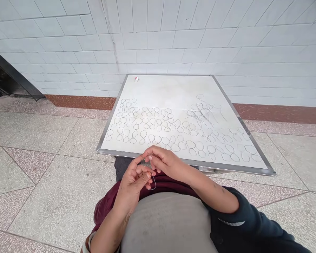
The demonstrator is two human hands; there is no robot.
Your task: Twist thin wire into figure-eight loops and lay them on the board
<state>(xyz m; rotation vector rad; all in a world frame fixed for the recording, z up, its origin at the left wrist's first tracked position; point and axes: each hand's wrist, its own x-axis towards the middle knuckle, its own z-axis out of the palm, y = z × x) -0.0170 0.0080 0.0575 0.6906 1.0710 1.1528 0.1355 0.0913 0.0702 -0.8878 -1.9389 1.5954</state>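
My left hand point(133, 181) is closed in a pinch on a thin wire point(155, 183), part of which curves out below the fingers. My right hand point(164, 161) meets it from the right, its fingertips bent round the upper part of the same wire. Both hands are above my lap, just short of the near edge of a white tabletop point(168, 88). Fingers cover much of the wire, so its full shape is hidden. Rows of thin wire figure-eights point(156, 124) lie flat across the near half of the tabletop.
A loose tangle of wires point(204, 111), some with long straight tails, lies at the tabletop's right. One small red-and-white object point(137, 79) sits at the far left corner. Behind the table stands a white tiled wall point(173, 42); speckled floor tiles point(47, 189) surround it.
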